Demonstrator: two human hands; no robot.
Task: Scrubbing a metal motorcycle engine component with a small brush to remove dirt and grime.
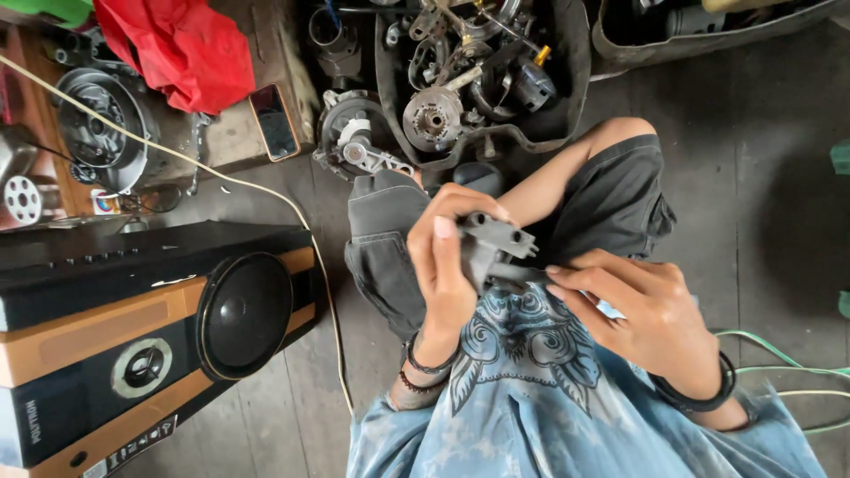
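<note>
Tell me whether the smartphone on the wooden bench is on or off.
Off, apparently: the smartphone lies face up with a dark, unlit screen.

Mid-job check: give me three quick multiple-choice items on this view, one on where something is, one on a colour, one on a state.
1. Where does the phone lie?
A. on the wooden board beside the red cloth
B. on the speaker
C. in the parts tub

2. What colour is the cloth at the top left?
A. blue
B. red
C. white

3. How is the grey metal part held?
A. lying on the floor
B. left hand only
C. in both hands

Answers:
1 A, it rests flat by the cloth.
2 B, plainly red.
3 C, the left hand wraps it while the right hand pinches its lower end.
</note>
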